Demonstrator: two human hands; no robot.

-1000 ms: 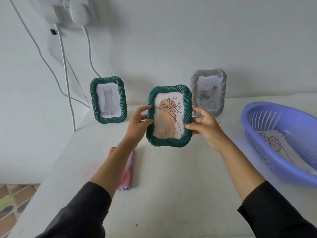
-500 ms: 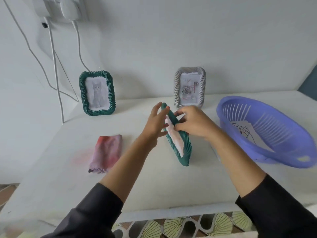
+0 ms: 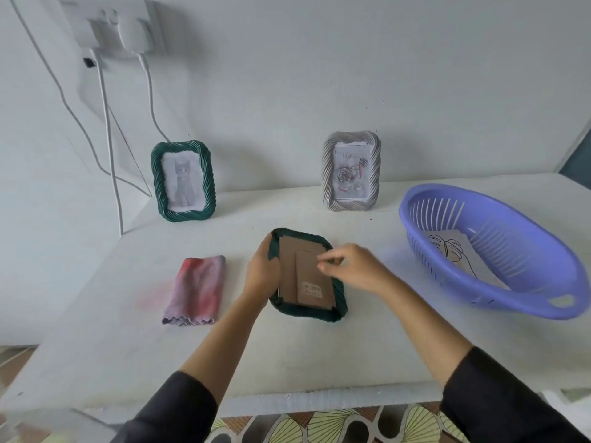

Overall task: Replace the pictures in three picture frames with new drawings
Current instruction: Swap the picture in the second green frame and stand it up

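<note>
L hand (image 3: 260, 273) reaches fwd from a dark sleeve, its grip curled round the left rim of the green frame (image 3: 307, 310), near the upper corner. R hand (image 3: 355, 266) comes in from the right, over the frame's cardboard back, w/ thumb & forefinger drawn together by the back's right edge. It's motion-blurred, so can't tell if that grip has hold of anything. Vs 0.5 s ago: the frame was up on edge, tilted btw both hands. Now it lies flat on the table (image 3: 319, 353), face down, brown back & stand up, and R hand is off the rim. The frame sits mid-table, btw the two hands: L grip on its left side, R fingertips over its upper right. Cat frame (image 3: 183, 182) & grey frame (image 3: 351, 174) stand upright by the wall behind. Folded cloth (image 3: 195, 290) lies left of L hand. Purple basket (image 3: 473, 295) w/ a leaf drawing (image 3: 454, 254) in it sits to the right, apart from the green frame.
</note>
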